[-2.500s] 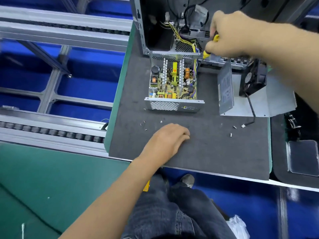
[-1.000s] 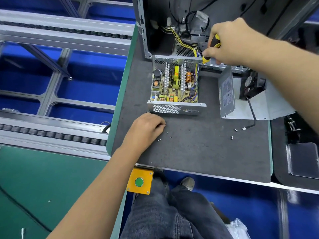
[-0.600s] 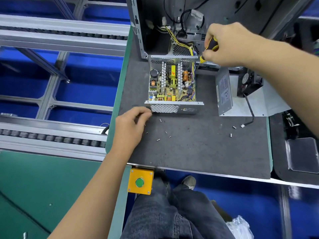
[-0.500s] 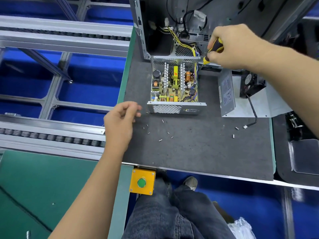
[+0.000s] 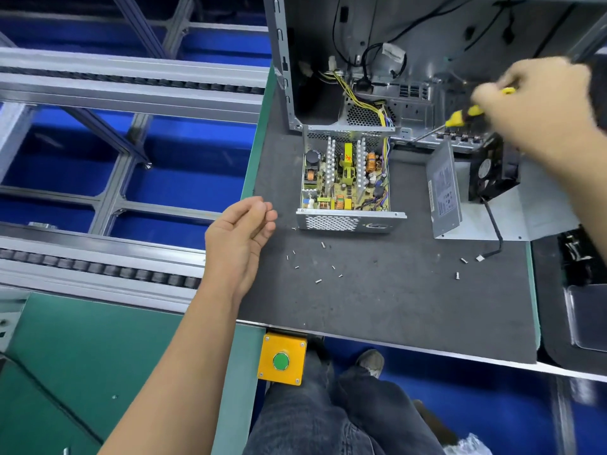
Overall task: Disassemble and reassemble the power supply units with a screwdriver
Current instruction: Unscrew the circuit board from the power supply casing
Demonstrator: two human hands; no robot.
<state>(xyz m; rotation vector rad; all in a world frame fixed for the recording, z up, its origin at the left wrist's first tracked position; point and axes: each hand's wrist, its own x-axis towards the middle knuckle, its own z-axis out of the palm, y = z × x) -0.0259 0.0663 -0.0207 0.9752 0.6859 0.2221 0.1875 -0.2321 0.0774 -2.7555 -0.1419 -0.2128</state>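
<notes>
A blue floor and grey aluminium conveyor rails [image 5: 131, 90] are filling the left of the view, and a desk [image 5: 394, 307] covered in a dark grey mat, edged in green, is carrying the work. At its far edge an open computer case [image 5: 328, 44] is standing with black and yellow wires hanging inside.

The power supply unit [image 5: 346, 182] is sitting in front of the case, near the middle of the desk, with its lid off. Its perforated metal walls are framing a yellow-green circuit board with silver heat-sink fins, copper coils and a black capacitor. To its right the removed grey cover [image 5: 443, 192] is standing on edge; it is carrying a label whose print is too small to read. A black fan [image 5: 491, 170] is leaning just beside the cover, its cable trailing across the mat. Small silver screws [image 5: 318, 281] are lying scattered in front of the unit.

Below the desk edge a yellow box with a green push button [image 5: 281, 361] is showing.

The left hand [image 5: 241, 234] is hovering at the desk's left edge, fingers curled with thumb and fingertips drawn together; whether it is pinching anything cannot be told. The right hand [image 5: 538, 106], blurred, is gripping a yellow-and-black screwdriver [image 5: 460, 118] with the shaft pointing down-left toward the unit's far right corner.
</notes>
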